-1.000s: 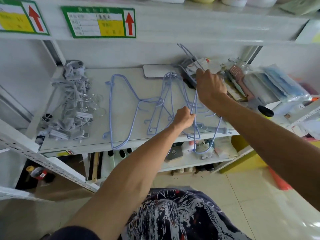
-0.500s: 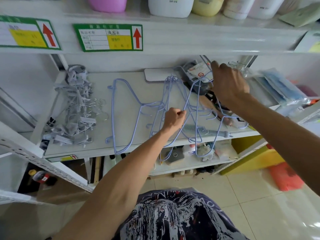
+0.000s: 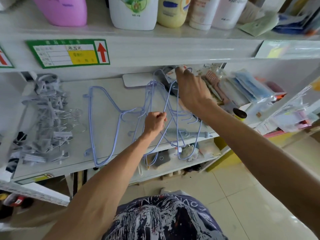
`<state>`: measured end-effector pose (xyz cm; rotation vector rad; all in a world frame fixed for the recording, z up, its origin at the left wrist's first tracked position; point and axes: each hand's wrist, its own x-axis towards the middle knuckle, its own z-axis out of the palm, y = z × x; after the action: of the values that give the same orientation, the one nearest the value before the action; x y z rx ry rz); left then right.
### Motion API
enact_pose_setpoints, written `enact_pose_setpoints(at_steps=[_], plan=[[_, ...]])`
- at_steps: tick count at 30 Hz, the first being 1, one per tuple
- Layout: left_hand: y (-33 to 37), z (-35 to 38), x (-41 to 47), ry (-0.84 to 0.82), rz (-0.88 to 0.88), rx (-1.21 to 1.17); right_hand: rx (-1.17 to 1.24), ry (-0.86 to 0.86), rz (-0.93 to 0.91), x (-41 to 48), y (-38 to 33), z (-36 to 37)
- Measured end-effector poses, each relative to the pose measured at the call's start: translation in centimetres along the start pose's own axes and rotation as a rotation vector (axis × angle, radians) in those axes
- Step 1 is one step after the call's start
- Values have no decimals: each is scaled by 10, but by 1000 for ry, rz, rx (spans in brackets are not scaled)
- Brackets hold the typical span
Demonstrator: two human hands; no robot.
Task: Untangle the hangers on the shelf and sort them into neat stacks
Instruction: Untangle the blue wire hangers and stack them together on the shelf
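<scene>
A tangle of pale blue wire hangers (image 3: 155, 104) lies on the white shelf (image 3: 72, 163), with some hanging over its front edge. My left hand (image 3: 154, 122) pinches a wire in the middle of the tangle. My right hand (image 3: 190, 89) grips one blue hanger and holds it raised at the back of the shelf, close under the shelf above. Further left, a separate blue hanger (image 3: 103, 122) lies flat. At the left end sits a pile of grey clip hangers (image 3: 45, 122).
Packaged goods (image 3: 249, 87), a comb (image 3: 213, 78) and a dark-capped bottle (image 3: 239, 115) crowd the shelf's right end. A white tray (image 3: 136, 79) sits at the back. Bottles (image 3: 133, 13) stand on the upper shelf. A lower shelf (image 3: 173, 167) holds small items. Tiled floor lies below right.
My right hand has lifted its hanger up and back toward the shelf's rear. My left hand has stayed on the tangle. The camera has tilted upward.
</scene>
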<state>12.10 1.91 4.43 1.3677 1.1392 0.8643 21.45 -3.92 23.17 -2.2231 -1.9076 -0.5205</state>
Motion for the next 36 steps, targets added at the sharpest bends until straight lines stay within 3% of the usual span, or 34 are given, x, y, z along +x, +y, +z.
enact_pose_setpoints(at_steps=[11, 15, 20, 23, 36], plan=[[-5, 2, 5, -37, -13, 27, 46, -50, 27, 11, -12, 3], [2, 3, 4, -70, -115, -156, 125, -65, 42, 5, -21, 9], [14, -2, 4, -159, -255, -458, 330, -250, 162, -12, -31, 39], [12, -6, 5, -228, -270, -493, 358, -341, 202, -19, -34, 58], [14, 3, 20, -94, -238, -528, 249, -498, -3, -29, -41, 92]])
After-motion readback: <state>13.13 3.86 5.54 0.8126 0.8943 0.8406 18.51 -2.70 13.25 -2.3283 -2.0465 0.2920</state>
